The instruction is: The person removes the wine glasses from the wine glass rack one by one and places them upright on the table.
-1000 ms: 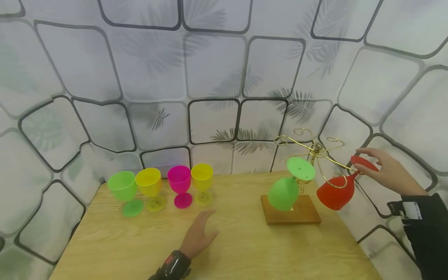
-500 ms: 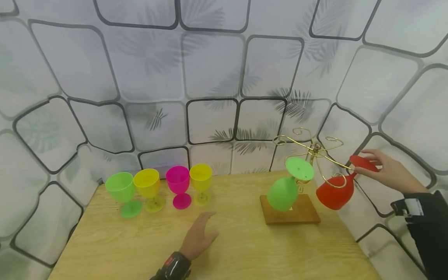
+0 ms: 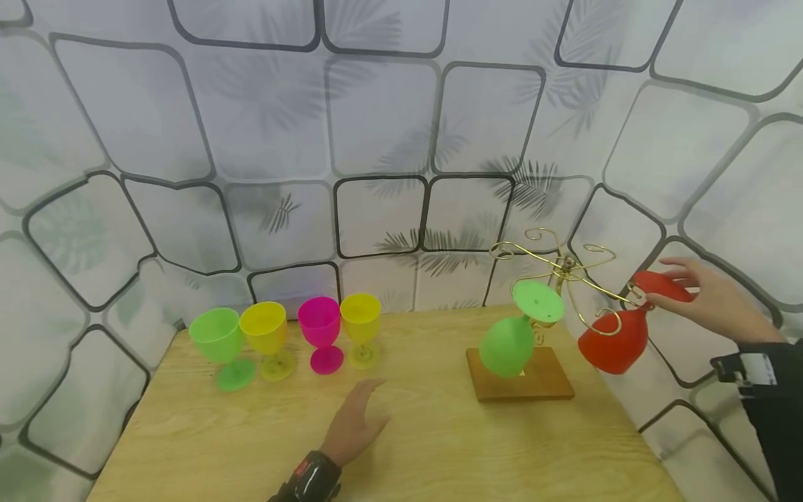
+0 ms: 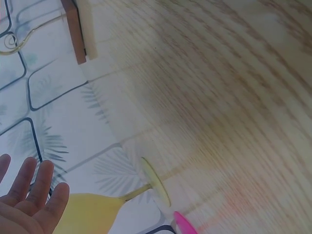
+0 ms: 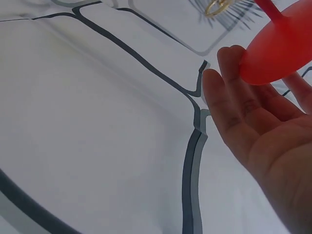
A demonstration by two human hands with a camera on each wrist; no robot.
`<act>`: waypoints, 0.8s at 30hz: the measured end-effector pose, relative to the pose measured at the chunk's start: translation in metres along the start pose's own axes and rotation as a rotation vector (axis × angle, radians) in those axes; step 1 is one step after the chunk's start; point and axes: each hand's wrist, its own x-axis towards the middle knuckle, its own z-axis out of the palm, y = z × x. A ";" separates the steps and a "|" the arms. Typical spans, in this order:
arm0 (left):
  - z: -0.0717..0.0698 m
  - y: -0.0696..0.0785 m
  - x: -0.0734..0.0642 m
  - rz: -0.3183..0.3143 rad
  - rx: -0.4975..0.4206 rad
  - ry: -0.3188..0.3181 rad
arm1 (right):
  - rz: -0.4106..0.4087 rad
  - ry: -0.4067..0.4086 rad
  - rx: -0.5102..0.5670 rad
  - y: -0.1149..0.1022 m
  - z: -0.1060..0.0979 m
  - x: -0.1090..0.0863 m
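My right hand (image 3: 715, 300) pinches the foot of a red goblet (image 3: 617, 345) that hangs bowl-down and tilted. The goblet is at the right-hand arm of a gold wire rack (image 3: 567, 268); the wire's curled end overlaps its foot, and I cannot tell whether they touch. In the right wrist view, the fingers lie around the edge of the red foot (image 5: 280, 53). A green goblet (image 3: 508, 347) hangs upside down from the rack's front arm. Over the table, my left hand (image 3: 353, 427) holds nothing, its fingers extended and thumb apart.
A row of upright goblets stands at the back left: green (image 3: 216, 335), yellow (image 3: 265, 328), pink (image 3: 320, 324) and another yellow (image 3: 361, 317). The rack's wooden base (image 3: 552, 383) sits on the table (image 3: 439, 446). A patterned wall covering (image 3: 389, 118) closes the back and sides.
Within the last half second, my right hand and the red goblet have shifted right and slightly up. My left hand and the other goblets have stayed nearly still.
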 end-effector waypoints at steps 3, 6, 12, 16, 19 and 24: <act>-0.001 0.000 0.000 -0.004 -0.003 -0.001 | 0.013 -0.013 -0.005 -0.002 -0.003 0.001; -0.001 0.000 0.001 0.001 0.001 0.002 | 0.025 -0.021 -0.010 -0.004 -0.005 0.005; 0.000 -0.002 0.000 0.004 -0.002 0.005 | 0.047 -0.047 -0.016 -0.012 -0.013 0.015; -0.002 -0.002 -0.001 0.004 -0.006 0.010 | 0.052 -0.077 -0.015 -0.015 -0.014 0.022; -0.003 -0.002 -0.001 0.006 -0.011 0.012 | 0.052 -0.093 -0.015 -0.018 -0.014 0.025; -0.005 -0.002 -0.002 0.003 -0.005 0.008 | 0.050 -0.097 -0.023 -0.022 -0.014 0.027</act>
